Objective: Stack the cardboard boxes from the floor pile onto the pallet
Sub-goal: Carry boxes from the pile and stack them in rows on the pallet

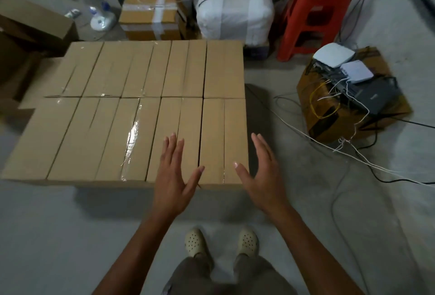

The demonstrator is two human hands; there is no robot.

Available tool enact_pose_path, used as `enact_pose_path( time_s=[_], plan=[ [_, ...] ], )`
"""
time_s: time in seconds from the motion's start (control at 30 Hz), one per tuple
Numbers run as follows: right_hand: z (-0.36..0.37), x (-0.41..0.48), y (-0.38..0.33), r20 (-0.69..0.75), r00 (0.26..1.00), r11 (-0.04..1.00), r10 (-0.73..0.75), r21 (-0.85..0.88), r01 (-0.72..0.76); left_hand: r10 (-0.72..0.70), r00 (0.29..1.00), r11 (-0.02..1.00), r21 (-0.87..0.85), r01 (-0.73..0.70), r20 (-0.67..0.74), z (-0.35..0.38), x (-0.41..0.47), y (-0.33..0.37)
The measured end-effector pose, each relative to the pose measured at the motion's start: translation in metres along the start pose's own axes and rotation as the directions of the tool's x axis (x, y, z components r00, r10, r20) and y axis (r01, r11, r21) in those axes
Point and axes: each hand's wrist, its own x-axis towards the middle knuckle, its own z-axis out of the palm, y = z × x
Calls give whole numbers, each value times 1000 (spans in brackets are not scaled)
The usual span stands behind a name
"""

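Just the head view here. A flat layer of tan cardboard boxes point(131, 106), two rows of five, sits low over the grey concrete floor point(70, 236), right in front of the person's feet. I'm guessing the pallet is under them, but it's hidden. I can't pick out the floor pile for sure either.

The bit that matters is the near-right box point(223, 134), the corner one in the closer row. Its long axis runs straight away from the person, with the short end facing them. The left hand point(175, 177) hovers over the seam on that box's left side. The right hand point(261, 177) is just off its outer right edge, over bare floor. So the box lies between the two palms, which face each other, and both hands are about equally near its close end. Fingers point(170, 153) on both hands are straight and spread, gripping nothing. Can't tell if any skin actually touches the cardboard.

My read is that any squeeze or nudge comes inward from both sides. The left has the neighbouring box in its way, so the right side is the free one.

Well off to the right there's a brown cardboard box point(327, 118) topped with white and grey network gear point(334, 55). White cables point(367, 163) trail over the floor from it, and a red plastic stool point(315, 12) stands behind.
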Motion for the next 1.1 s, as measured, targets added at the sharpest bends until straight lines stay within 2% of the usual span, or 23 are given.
enact_pose_path(
  time_s=[0.2,0.33,0.47,0.8,1.1],
  plan=[
    [-30,-48,-24,-21,992,986,-122,110,123,-111,987,992,-71,103,-116,-60,-57,33],
    [-23,-52,-29,75,984,980,-161,133,151,-226,957,974,-60,219,-180,-76,-86,18],
    [8,-42,-46,224,944,970,-242,82,229,-316,921,947,-17,321,-229,-94,-108,-5],
    [173,-40,-151,507,779,910,-369,27,414,-496,785,849,-16,529,-370,-174,-160,-121],
    [370,-61,-273,585,685,861,-435,48,506,-514,728,825,-30,564,-453,-309,-192,-267]
  ],
)
